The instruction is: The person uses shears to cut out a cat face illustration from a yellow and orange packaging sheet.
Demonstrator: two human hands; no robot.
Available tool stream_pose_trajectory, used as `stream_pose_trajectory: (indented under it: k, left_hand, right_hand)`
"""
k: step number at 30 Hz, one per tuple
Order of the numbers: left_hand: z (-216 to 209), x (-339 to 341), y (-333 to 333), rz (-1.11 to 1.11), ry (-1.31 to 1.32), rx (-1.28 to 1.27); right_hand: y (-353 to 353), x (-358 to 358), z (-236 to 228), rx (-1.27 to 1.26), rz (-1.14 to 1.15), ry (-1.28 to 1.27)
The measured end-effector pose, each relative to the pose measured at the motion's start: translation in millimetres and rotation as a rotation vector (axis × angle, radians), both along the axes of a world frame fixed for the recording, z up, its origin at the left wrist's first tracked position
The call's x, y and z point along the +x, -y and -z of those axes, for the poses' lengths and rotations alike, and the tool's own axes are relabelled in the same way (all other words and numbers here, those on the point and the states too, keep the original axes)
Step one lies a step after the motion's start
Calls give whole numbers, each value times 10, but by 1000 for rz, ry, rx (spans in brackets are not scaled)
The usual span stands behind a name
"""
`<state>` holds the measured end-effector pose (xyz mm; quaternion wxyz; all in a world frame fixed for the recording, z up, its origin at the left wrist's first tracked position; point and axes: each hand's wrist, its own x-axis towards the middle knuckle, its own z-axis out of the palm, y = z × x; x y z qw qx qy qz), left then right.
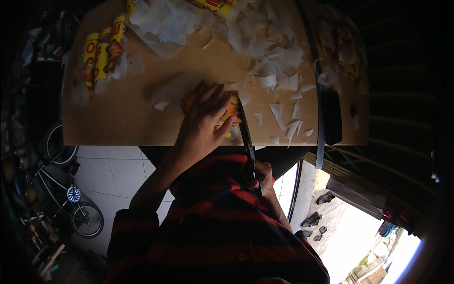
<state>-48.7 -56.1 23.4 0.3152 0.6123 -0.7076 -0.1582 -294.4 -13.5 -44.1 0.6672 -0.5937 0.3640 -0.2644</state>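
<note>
My left hand (205, 111) is curled over a yellow-and-orange printed piece (228, 113) at the near edge of the table, its thumb and fingers holding it down. Much of that piece is hidden under the hand. In my right hand (264, 176), just off the table's front edge, is the handle of a long dark-bladed cutting tool (245, 132). Its blade points away from me and runs along the right side of the printed piece. Whether it has one blade or two, I cannot tell. A pale translucent sheet (172, 90) lies left of my left hand.
White offcuts (277, 116) litter the right side of the brown table (142, 118), with a larger heap (165, 21) farther back. Several yellow printed pieces (101, 59) lie at the far left. A dark oblong object (331, 118) and a strip (320, 149) are at the right. A bicycle (73, 194) stands left.
</note>
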Motion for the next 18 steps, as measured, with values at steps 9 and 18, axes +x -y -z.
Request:
stream_pose_trajectory:
  k: [9,18]
  left_hand:
    - [52,-45,-65,-1,-28,12]
    - [41,-59,-21,-12,-5,22]
  right_hand:
    - [56,31,-73,-11,17,-21]
    - [77,-61,-49,-16,-4,-65]
